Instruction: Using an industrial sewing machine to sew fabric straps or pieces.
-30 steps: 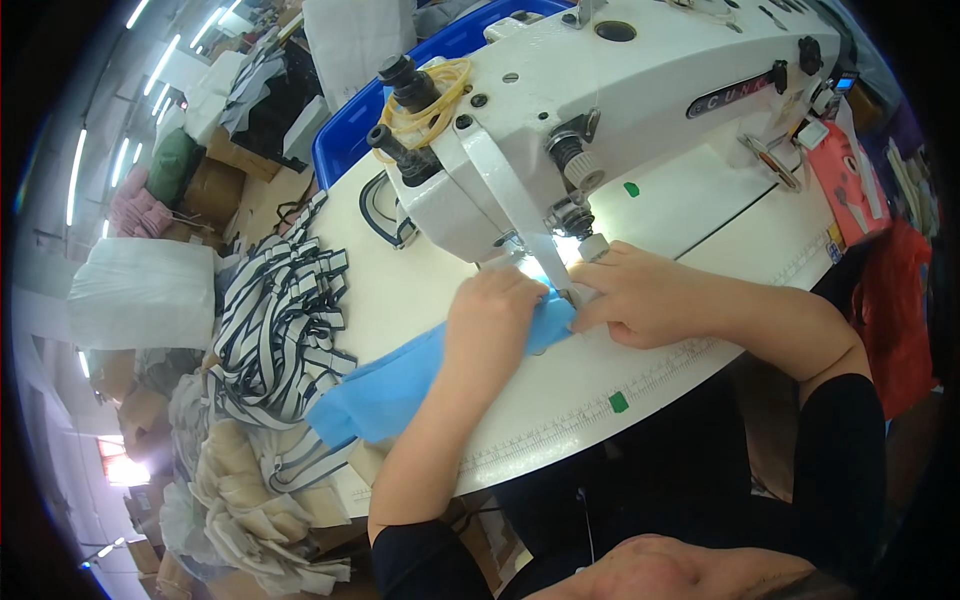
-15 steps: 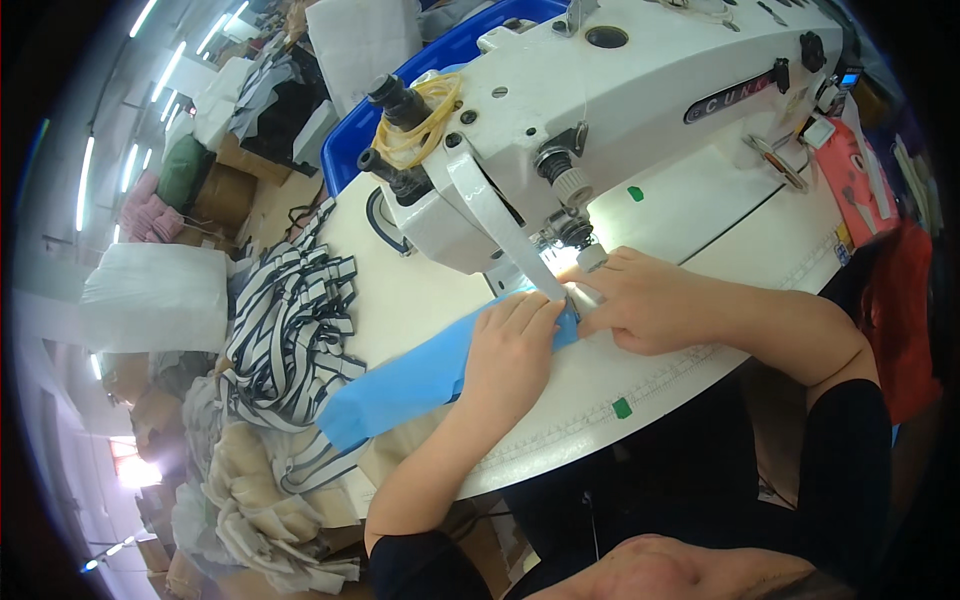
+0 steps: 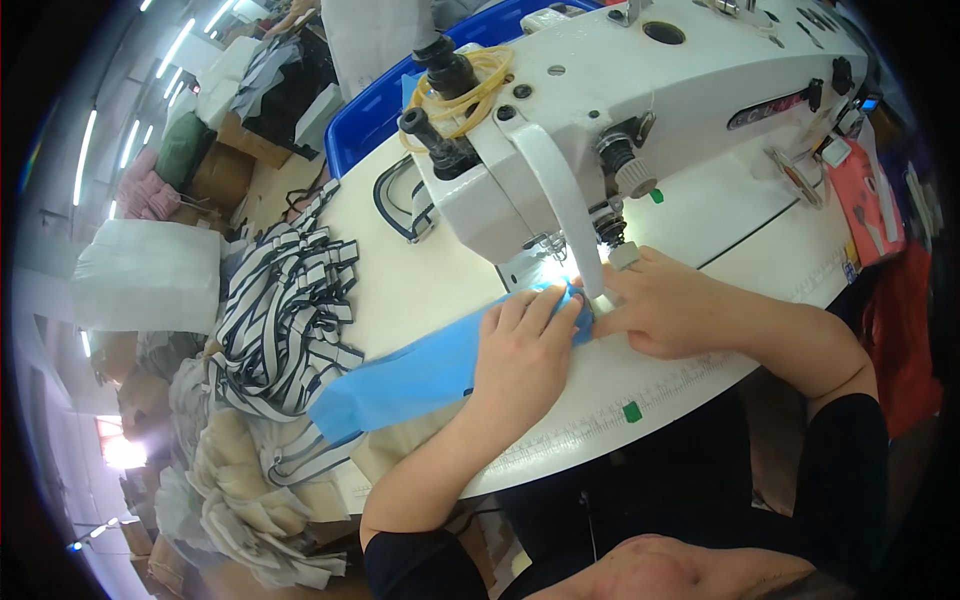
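A long strip of blue fabric (image 3: 410,380) lies across the white sewing machine table, its right end beside the needle area of a white sewing machine (image 3: 560,130). My left hand (image 3: 523,352) lies over the strip near that end, fingers together and curled onto the cloth. From the right, my right hand (image 3: 670,308) reaches to the strip's end, its thumb and fingers bent close around the edge. A curved white lever of the machine partly hides those fingertips. The machine's lamp glares on the spot where the hands meet. Under the strip's left part shows beige cloth (image 3: 385,452).
Left on the table is a heap of black-and-white striped straps (image 3: 285,320), above piled beige fabric (image 3: 245,490). Behind the machine stands a blue bin (image 3: 350,130). A ruler scale (image 3: 560,440) runs along the near table edge. Metal snips (image 3: 795,175) lie at the right.
The view has shifted, so the machine now sits farther right in the picture. Both hands stay at the strip's right end; my left hand has shifted slightly right with the cloth.
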`<control>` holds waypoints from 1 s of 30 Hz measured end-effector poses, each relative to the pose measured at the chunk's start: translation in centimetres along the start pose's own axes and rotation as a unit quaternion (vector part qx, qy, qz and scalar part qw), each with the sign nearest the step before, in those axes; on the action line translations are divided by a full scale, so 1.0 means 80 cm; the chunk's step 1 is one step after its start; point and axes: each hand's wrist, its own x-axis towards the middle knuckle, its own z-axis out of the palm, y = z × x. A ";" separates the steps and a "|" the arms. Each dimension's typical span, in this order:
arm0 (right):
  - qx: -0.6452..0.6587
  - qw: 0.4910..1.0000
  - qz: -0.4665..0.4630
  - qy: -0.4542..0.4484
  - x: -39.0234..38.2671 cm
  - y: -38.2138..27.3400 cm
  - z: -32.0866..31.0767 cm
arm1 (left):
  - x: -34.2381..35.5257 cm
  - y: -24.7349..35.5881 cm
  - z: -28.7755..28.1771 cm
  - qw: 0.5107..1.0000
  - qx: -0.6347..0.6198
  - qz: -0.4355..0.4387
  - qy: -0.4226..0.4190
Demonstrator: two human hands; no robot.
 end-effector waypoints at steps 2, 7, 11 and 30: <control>-0.008 1.000 0.008 -0.010 -0.001 -0.001 0.000 | -0.001 -0.002 0.002 1.000 0.009 0.003 -0.001; -0.010 1.000 0.004 -0.003 -0.002 -0.002 0.000 | -0.003 -0.002 0.006 1.000 -0.018 -0.015 0.007; -0.001 1.000 -0.004 -0.003 -0.003 0.004 0.002 | -0.001 0.001 0.002 0.999 -0.032 -0.017 -0.001; -0.016 1.000 -0.019 0.007 -0.002 0.007 0.004 | -0.004 -0.004 -0.008 0.999 -0.016 0.025 -0.045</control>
